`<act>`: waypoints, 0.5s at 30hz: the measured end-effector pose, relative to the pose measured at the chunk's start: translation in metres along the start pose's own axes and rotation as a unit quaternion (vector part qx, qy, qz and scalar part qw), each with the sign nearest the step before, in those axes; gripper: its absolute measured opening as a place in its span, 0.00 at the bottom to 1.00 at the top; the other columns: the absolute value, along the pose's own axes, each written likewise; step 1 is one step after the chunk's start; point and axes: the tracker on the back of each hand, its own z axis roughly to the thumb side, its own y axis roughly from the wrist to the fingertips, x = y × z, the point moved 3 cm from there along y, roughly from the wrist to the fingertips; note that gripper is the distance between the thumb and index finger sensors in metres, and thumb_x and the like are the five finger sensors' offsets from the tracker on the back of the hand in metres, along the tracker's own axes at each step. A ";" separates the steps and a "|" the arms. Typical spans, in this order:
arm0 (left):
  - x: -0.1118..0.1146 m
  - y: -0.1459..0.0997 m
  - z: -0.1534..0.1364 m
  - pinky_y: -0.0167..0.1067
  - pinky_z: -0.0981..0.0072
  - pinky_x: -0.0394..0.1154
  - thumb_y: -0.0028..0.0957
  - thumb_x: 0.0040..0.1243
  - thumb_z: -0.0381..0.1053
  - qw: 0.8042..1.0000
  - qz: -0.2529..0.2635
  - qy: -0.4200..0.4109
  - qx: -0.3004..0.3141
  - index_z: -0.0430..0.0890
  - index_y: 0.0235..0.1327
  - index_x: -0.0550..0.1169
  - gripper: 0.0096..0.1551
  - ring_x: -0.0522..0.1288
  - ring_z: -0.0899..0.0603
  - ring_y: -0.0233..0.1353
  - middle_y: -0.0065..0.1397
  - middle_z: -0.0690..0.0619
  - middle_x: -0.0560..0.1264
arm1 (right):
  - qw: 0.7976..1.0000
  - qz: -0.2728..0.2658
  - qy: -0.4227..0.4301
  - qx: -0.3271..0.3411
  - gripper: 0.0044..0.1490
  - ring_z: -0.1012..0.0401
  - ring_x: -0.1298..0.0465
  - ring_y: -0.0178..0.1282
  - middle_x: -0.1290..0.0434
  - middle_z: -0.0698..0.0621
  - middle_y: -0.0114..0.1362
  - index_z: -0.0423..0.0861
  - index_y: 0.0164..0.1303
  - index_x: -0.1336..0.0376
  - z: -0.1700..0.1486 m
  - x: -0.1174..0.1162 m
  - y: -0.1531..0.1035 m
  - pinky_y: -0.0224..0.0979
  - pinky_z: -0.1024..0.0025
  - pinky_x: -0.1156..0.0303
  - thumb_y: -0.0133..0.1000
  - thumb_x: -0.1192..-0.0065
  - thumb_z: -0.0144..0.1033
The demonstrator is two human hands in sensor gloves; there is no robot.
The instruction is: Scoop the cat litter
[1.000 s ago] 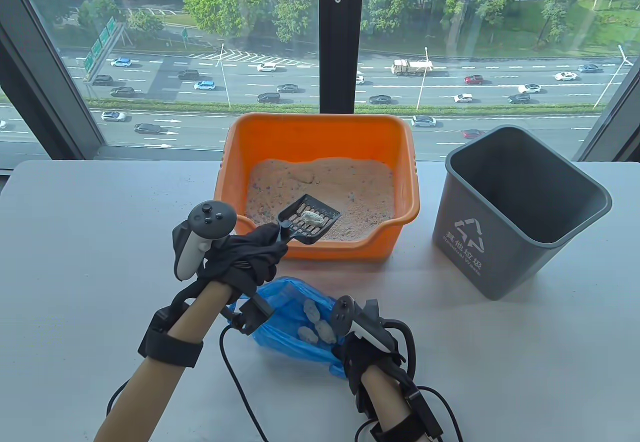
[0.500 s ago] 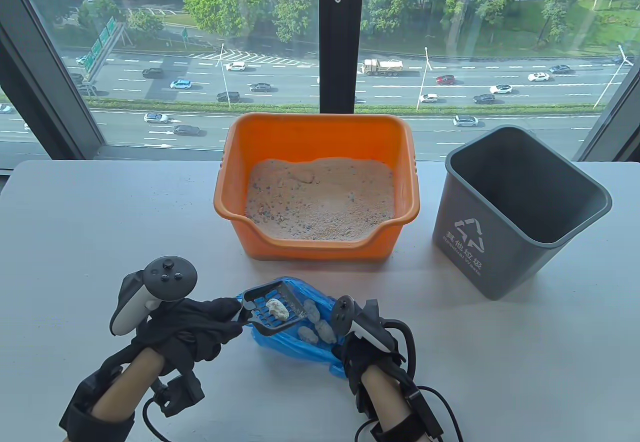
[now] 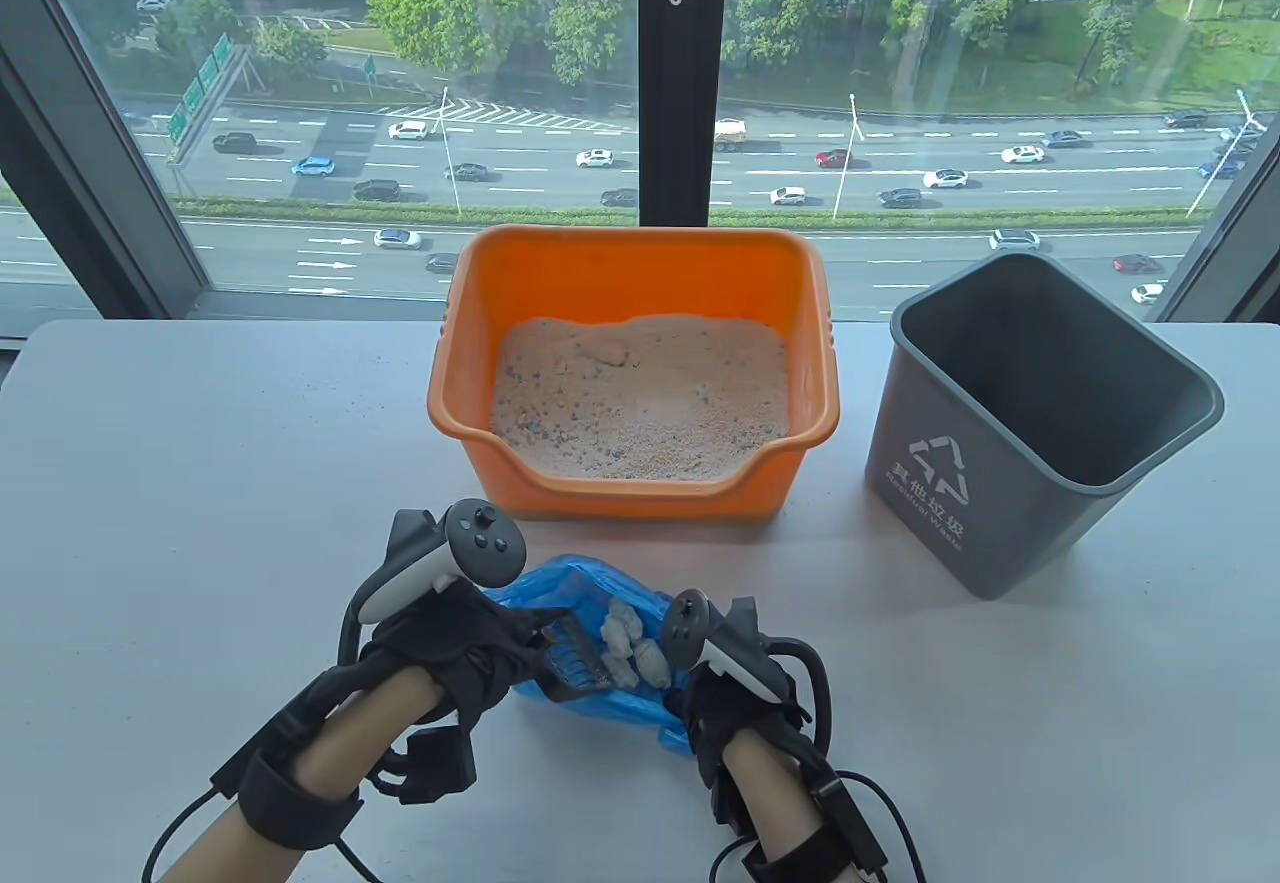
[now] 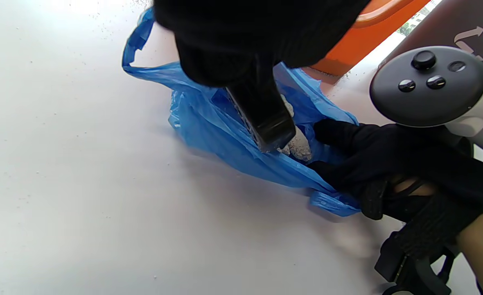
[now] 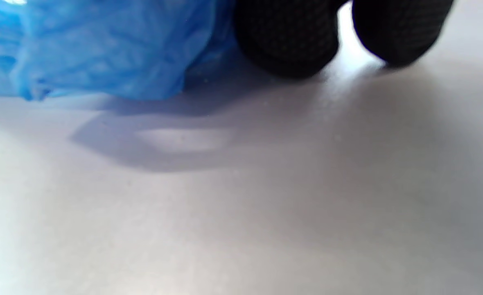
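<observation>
Black plastic, slotted through its pan, the litter scoop [image 3: 572, 660] is tipped steeply down into the mouth of the blue plastic bag [image 3: 590, 698], which lies crumpled on the tabletop [image 3: 200, 483] near its front edge, just in front of the orange litter box [image 3: 632, 378]. In the left wrist view the scoop's front lip [image 4: 272, 127] sits low inside the bag, right against pale, lumpy litter clumps [image 4: 299, 143]. From above, those clumps [image 3: 628, 645] show as a whitish-grey heap beside the scoop's pan. The litter box holds sandy pink-beige litter [image 3: 640, 398] flecked with darker grains.

The left hand [image 3: 455, 648] is curled tight around the scoop's handle. The right hand [image 3: 745, 713] grips the bag's near right edge, fingers closed on the plastic [image 4: 348, 164] and holding the mouth apart; in the right wrist view two gloved fingertips [image 5: 286, 37] rest against the tabletop beside the blue film [image 5: 102, 49].

Half a second earlier the scoop was level over the bag with one clump lying on its slots, and the left hand was further out toward the tabletop's left edge. Now the hand has moved in over the bag, the scoop has tilted, and the clump is off the pan among the others. A second ago the scoop was up at the box's front rim. The right hand has stayed put.

A grey waste bin [image 3: 1040, 423] stands toward the tabletop's right edge, well apart from the bag.
</observation>
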 end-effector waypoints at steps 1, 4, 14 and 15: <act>-0.001 -0.004 -0.003 0.26 0.69 0.78 0.58 0.61 0.50 1.000 0.002 -0.008 0.005 0.42 0.75 0.65 0.34 0.80 0.56 0.25 0.54 0.40 0.80 | 1.000 0.000 0.000 0.000 0.48 0.64 0.26 0.38 0.35 0.42 0.56 0.48 0.71 0.52 0.000 0.000 0.000 0.47 0.60 0.27 0.44 0.34 0.48; -0.003 -0.020 -0.014 0.27 0.67 0.78 0.57 0.62 0.49 0.999 0.015 -0.030 0.018 0.41 0.75 0.65 0.35 0.80 0.55 0.25 0.53 0.40 0.80 | 1.000 0.000 0.000 0.000 0.48 0.64 0.26 0.38 0.35 0.42 0.56 0.48 0.71 0.52 0.000 0.000 0.000 0.47 0.60 0.27 0.44 0.34 0.48; -0.041 -0.057 -0.038 0.30 0.67 0.79 0.57 0.62 0.50 0.981 0.108 -0.144 0.066 0.38 0.76 0.64 0.37 0.81 0.56 0.28 0.52 0.42 0.79 | 1.000 -0.001 0.000 0.001 0.48 0.64 0.26 0.38 0.35 0.42 0.56 0.48 0.71 0.52 0.000 0.000 0.000 0.47 0.60 0.27 0.44 0.34 0.48; -0.044 -0.053 -0.036 0.30 0.67 0.79 0.57 0.62 0.50 0.981 0.108 -0.147 0.065 0.38 0.76 0.63 0.37 0.81 0.56 0.29 0.53 0.42 0.78 | 1.000 -0.001 0.000 0.001 0.48 0.64 0.26 0.38 0.35 0.42 0.56 0.48 0.71 0.52 0.000 0.000 0.000 0.47 0.60 0.27 0.44 0.34 0.48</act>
